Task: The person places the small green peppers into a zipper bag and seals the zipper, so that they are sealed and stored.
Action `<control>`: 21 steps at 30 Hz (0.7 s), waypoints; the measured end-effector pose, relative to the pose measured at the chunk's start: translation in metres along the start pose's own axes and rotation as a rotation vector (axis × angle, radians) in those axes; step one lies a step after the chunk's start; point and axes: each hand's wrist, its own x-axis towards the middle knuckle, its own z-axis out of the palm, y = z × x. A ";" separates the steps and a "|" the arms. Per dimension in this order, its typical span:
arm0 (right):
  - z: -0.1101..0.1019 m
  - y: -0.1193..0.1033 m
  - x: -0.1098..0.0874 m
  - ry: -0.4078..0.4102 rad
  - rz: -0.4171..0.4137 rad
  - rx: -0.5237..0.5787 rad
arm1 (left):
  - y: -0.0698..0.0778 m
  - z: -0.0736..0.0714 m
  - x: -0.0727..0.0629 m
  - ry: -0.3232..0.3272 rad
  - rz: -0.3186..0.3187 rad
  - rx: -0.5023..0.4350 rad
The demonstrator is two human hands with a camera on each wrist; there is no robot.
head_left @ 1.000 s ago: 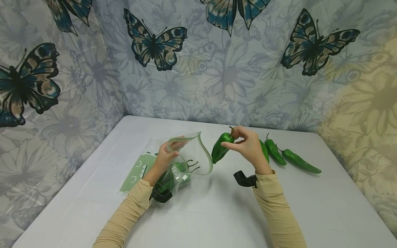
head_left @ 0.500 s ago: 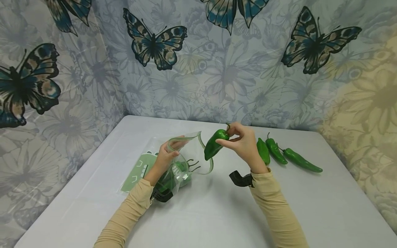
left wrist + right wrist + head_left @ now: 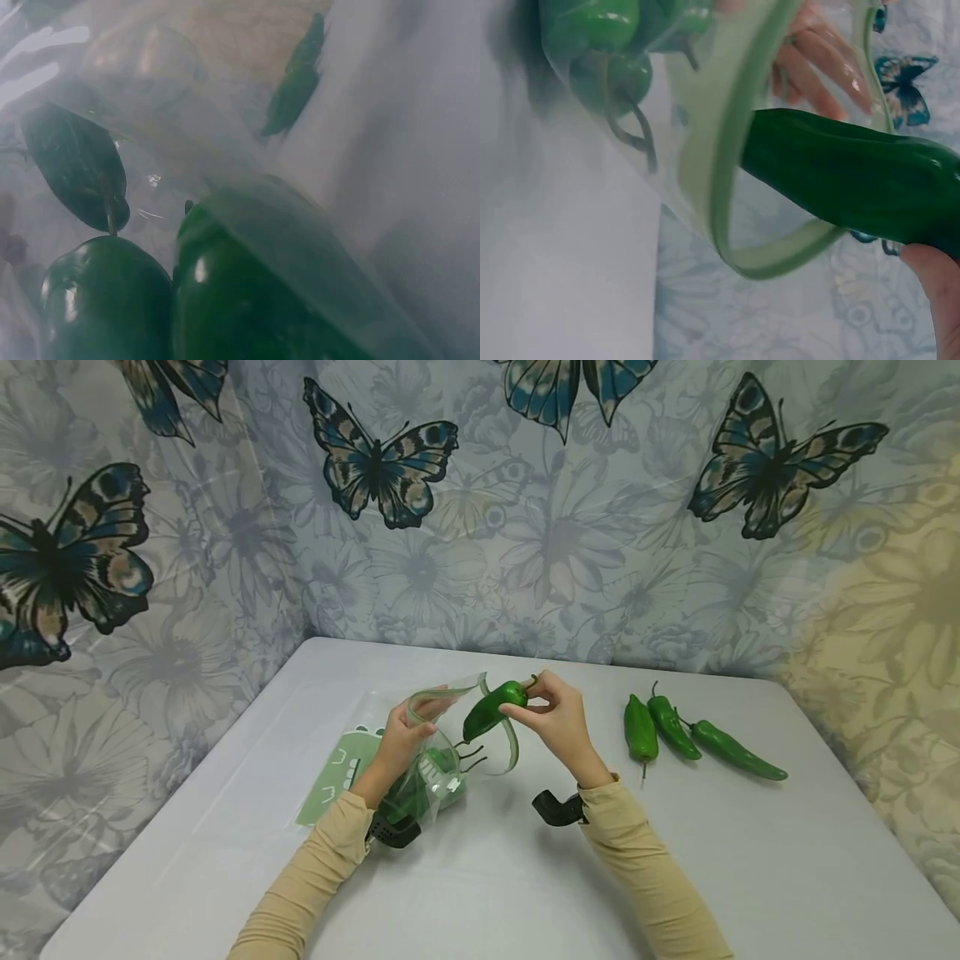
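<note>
My left hand (image 3: 401, 739) holds a clear plastic bag with a green-edged rim (image 3: 735, 150), thumb in front and fingers behind the plastic, keeping its mouth wide. Several green peppers (image 3: 105, 300) lie in the bag, their stems towards the mouth. In the head view my right hand (image 3: 561, 718) pinches another green pepper (image 3: 491, 710) near its stem. That pepper slants down to the left, and the right wrist view shows its tip inside the mouth. In the left wrist view, the plastic blurs much of the scene.
Three green peppers lie to the right on the white table (image 3: 750, 860): a short one (image 3: 640, 731), a middle one (image 3: 672, 727) and a long one (image 3: 735, 750). Left of the bag lies clear plastic with a green cartoon print (image 3: 337, 777). A butterfly-patterned cloth (image 3: 480, 568) stands behind.
My right hand has moved left with the pepper, bringing it from beside the bag to its mouth and tilting it flatter. My left hand and the bag have stayed nearly still.
</note>
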 end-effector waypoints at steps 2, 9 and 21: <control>0.004 0.001 -0.001 0.003 0.005 0.005 | 0.001 0.000 0.000 0.003 0.000 0.006; 0.015 0.004 -0.004 0.001 0.103 0.033 | 0.002 0.000 0.002 0.001 -0.009 0.066; 0.027 0.010 -0.015 -0.005 0.181 0.033 | 0.002 0.000 -0.001 0.043 -0.022 0.115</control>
